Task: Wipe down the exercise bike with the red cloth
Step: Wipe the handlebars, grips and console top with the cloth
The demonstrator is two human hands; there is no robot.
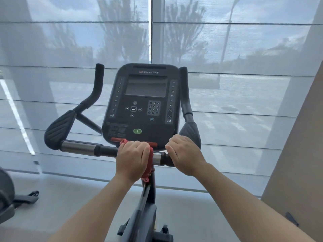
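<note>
Red cloth (150, 161): wrapped round the horizontal handlebar (78, 147) just below the console, bunched under the left hand, with a loose end hanging beside the bike's post.
Left grip (132, 159): the person's left hand, fingers curled over the bar and clenched round the cloth.
Right grip (185, 154): the right hand, curled over the bare bar just beside the cloth. It seems to be steadying the bike.
Exercise bike (146, 212): faces a shaded window (227, 49). Its console (141, 102), with a dark screen and keypad, stands above both hands.
Step in hand: judged to be wiping the centre of the bar.
Doing it well: hold the cloth fully round the bar and twist it while sliding outward over the chrome section. Then shift the steadying hand so the patch beneath it is wiped too — and mind the loose end near the console buttons.
</note>
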